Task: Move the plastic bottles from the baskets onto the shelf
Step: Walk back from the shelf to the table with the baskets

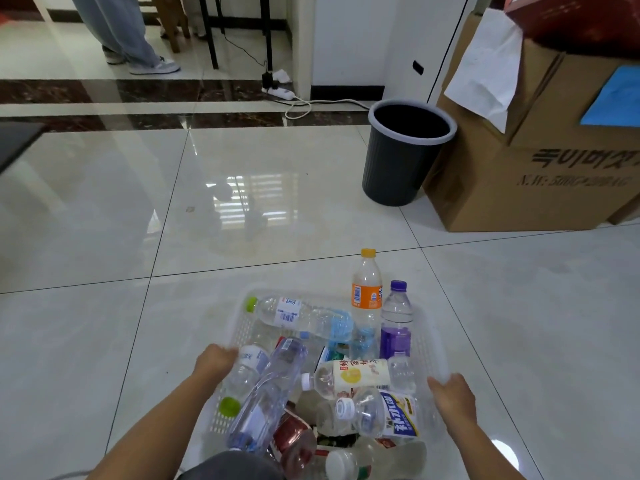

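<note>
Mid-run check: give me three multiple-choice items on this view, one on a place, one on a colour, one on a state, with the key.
1. Where does the dark bin stand?
A. on a shelf
B. just left of the cardboard box
C. on top of that box

2. What colour is the cap of the upright orange-label bottle?
A. blue
B. black
C. orange-yellow

3. What are the left hand and the right hand doing?
A. gripping the basket by its sides
B. hanging free
C. each lifting a bottle

Key: 1 B, it stands against the box's left face; 2 C, the cap nearly matches the label; 3 A, each hand closes on a side rim.
</note>
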